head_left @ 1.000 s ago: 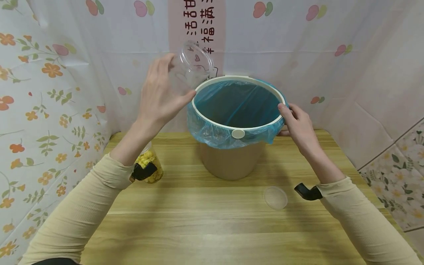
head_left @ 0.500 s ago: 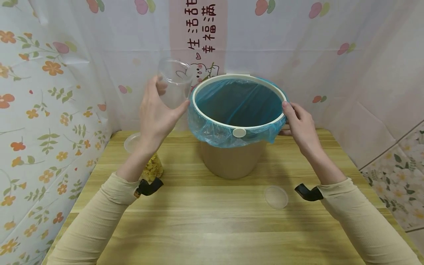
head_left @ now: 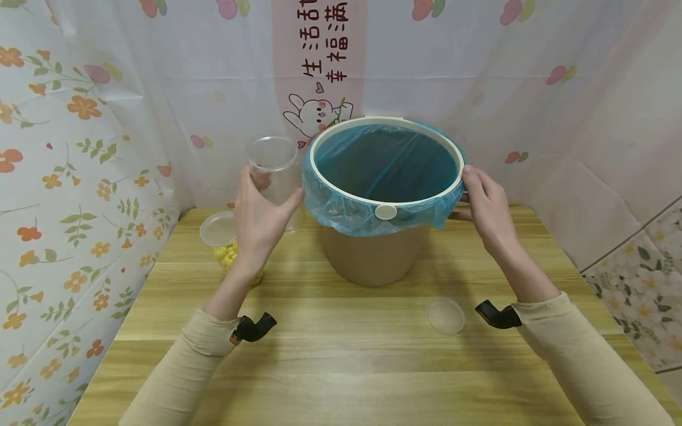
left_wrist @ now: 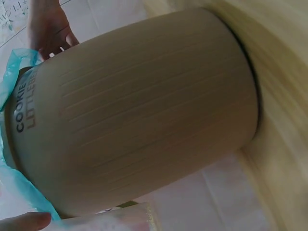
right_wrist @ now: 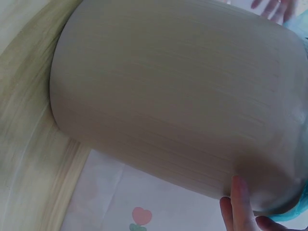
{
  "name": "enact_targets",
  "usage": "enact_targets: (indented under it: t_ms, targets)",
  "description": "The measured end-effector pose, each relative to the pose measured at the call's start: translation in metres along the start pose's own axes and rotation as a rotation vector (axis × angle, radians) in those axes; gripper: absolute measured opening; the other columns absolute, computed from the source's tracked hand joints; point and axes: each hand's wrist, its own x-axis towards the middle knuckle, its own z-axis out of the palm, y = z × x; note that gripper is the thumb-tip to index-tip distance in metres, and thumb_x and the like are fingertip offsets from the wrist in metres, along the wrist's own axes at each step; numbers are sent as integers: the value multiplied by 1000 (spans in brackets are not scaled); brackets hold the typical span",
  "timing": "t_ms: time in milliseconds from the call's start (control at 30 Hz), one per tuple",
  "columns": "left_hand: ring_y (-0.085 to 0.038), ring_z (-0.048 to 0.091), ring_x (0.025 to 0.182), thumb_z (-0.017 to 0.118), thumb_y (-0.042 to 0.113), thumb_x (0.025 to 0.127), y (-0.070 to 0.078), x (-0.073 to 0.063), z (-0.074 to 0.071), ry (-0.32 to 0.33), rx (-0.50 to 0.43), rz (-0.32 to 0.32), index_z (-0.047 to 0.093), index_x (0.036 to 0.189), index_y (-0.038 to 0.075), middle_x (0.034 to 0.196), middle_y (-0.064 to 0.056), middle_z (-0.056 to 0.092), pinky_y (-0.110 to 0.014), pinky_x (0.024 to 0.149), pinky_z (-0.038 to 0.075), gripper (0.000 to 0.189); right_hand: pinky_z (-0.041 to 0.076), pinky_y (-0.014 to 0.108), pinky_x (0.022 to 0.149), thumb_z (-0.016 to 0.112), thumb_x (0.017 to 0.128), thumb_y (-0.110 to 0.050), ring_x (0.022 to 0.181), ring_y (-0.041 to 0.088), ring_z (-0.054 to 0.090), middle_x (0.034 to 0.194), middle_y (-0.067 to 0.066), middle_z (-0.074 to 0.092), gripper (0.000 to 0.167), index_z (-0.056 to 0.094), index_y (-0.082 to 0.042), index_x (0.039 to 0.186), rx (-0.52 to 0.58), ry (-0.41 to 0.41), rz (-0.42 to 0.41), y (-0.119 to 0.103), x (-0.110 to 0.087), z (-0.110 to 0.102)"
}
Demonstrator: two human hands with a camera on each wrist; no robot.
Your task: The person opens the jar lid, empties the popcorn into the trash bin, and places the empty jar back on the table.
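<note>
The fingers of the left hand (head_left: 258, 228), left of centre in the frame, are parted to the width of the clear cup (head_left: 282, 186) and curled round it; over the last second it has been lowered from a tilt to upright beside the bin (head_left: 367, 260), so any tipping looks finished, while at centre right the right hand (head_left: 490, 210) still grips the bin's edge. Along the bench (head_left: 341, 361) are a tub of yellow pieces (head_left: 226, 254), left, and a flat clear disc (head_left: 446, 316), lower right; floral sheeting (head_left: 80, 177) hangs far left, printed sheeting (head_left: 453, 53) behind.
</note>
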Motion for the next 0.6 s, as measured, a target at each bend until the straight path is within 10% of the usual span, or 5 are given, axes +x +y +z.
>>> enact_targets:
  t_ms: [333,600]
  targets:
    - [-35,57,131,86,34,79,-26,-20,16,-19,-28,-97,39,149,8,138,-18,59,-53,109,45,88,63,25,75,45,107,-48,102,4,72,120,-2,64,58,52,-5,145,95,-11,-41,14,-11,-5]
    - [-37,54,134,85,34,80,-47,-33,25,-55,-40,-153,38,150,6,141,-20,57,-54,112,43,89,61,21,77,40,109,-45,103,0,70,118,-9,61,58,45,-7,153,-36,1,-43,30,-26,-9]
